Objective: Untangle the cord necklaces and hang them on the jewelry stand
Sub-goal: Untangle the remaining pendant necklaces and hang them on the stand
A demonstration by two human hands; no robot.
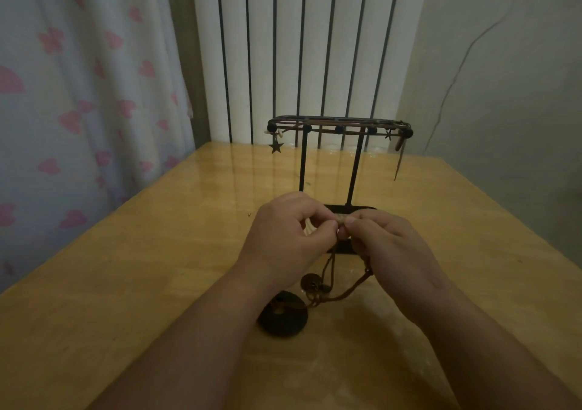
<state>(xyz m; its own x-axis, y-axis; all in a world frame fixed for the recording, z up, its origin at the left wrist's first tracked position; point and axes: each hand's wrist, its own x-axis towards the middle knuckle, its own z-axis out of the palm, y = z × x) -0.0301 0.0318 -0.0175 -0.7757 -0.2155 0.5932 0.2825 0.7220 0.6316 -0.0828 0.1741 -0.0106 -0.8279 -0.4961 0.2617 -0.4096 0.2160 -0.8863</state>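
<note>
Wooden counter [126,283] is filling the lower view, glossy top. Pink-heart curtain [78,79] is hanging at left, white radiator [289,47] is standing behind the counter's far edge, and a grey wall is running along the right. Both forearms are reaching in from below, meeting at centre. Left hand [283,242] and right hand [393,249] are sitting close together above the counter, fingertips nearly touching. The fingers [318,231] of both are curling in and pinching a small pale section of a brown cord necklace [349,293] between them. The black jewelry stand [303,164] is standing upright just behind the hands, its base partly hidden by them. The held necklace is drooping from the hands to the counter, looping below the right hand. Its strands are bunching near a dark round pendant [283,318] lying on the counter between the forearms, with a smaller brown disc [310,282] just above it. Another beaded necklace [339,129] is running along the stand's top rail, a star charm [276,147] dangling at its left end and a cord tail [399,161] hanging at the right. A tiny bead [249,213] is lying on the counter left of the hands.
</note>
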